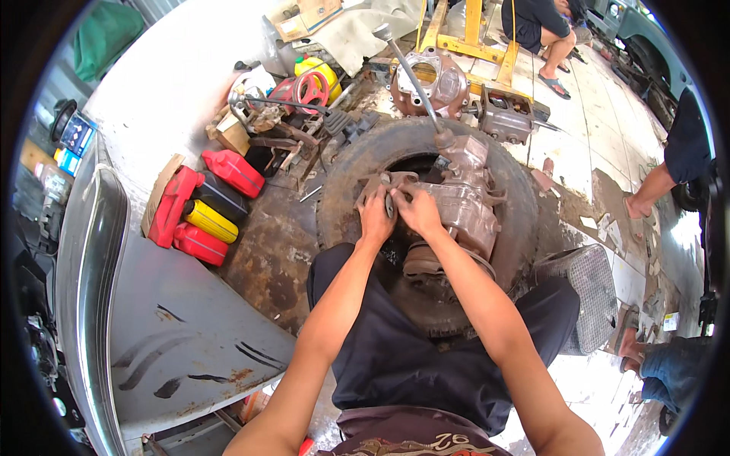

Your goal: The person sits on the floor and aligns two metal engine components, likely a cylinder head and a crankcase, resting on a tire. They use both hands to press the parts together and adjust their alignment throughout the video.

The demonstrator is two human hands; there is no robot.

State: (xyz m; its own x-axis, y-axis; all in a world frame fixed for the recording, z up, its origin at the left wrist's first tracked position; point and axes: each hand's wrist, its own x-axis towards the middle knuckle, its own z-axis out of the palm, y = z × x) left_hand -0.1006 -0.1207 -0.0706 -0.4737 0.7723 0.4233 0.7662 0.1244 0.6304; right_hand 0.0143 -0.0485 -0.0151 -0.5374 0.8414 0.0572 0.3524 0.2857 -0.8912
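Observation:
A brown, dirt-coated gearbox (460, 201) with a long shift lever (414, 80) lies on a worn tyre (350, 163) between my knees. My left hand (376, 216) is closed at the flanged arm (395, 179) on the gearbox's left side, with a small dark metal piece (390, 205) at its fingers. Close beside it, my right hand (417, 213) has its fingers bent and pressed together against the same spot. Whatever those right fingertips pinch is hidden. A round drum-like end (430, 260) of the gearbox sits below my right wrist.
Red jugs (232, 173), a yellow bottle (211, 221) and a grey body panel (182, 319) stand left. Beyond the tyre lie a bell housing (430, 82), another gear case (506, 114) and a yellow stand (471, 45). A textured stool (582, 296) is right; other people (544, 30) sit nearby.

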